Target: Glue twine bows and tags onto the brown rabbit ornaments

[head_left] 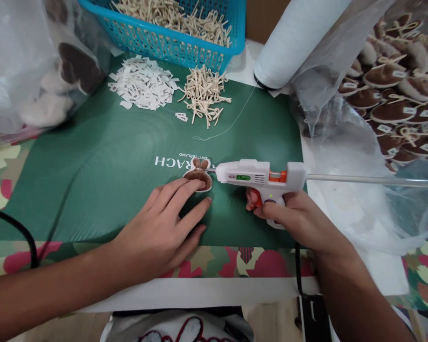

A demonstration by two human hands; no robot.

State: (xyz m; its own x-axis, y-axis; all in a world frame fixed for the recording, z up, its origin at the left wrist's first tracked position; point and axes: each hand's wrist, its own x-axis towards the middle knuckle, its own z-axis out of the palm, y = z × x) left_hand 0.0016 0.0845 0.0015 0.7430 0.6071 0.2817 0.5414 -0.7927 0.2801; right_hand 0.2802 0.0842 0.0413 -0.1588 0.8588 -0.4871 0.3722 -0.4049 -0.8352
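Note:
A small brown fuzzy rabbit-shaped piece with a pale edge (200,175) lies on the green mat. My left hand (164,223) rests over its lower part, fingers stretched out and apart, the fingertips pressing on it. My right hand (299,216) is closed around the handle of a white glue gun (248,172), with fingers at its orange trigger. The gun's metal nozzle points left and reaches the rabbit piece just below the ears; whether it touches is too small to tell. A long clear glue stick (371,180) sticks out of the gun's back.
Behind are a pile of white labels (144,83), a heap of cream cord bows (205,92) and a blue basket (174,42) of more bows. A white thread cone (296,42) leans at the back. Plastic bags stand left and right, the right one (395,95) holding brown pieces.

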